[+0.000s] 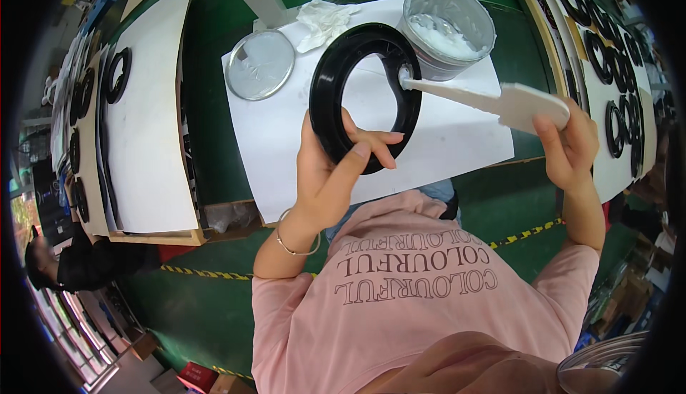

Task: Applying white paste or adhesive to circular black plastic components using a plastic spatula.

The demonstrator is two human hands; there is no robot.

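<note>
Left grip [325, 179] clamped on black ring [329, 90], held tilted above white sheet [457, 144]; right grip [574, 147] closed around white spatula [532, 106], tip with white paste [404, 76] at ring's right side. Step in hand: probably paste applying; next move calls for steady ring, light stroke.

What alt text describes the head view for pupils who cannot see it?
A person's left hand holds a black ring; the right hand holds a white spatula, its tip at the ring's right side. Beyond stands an open tub of white paste.
</note>
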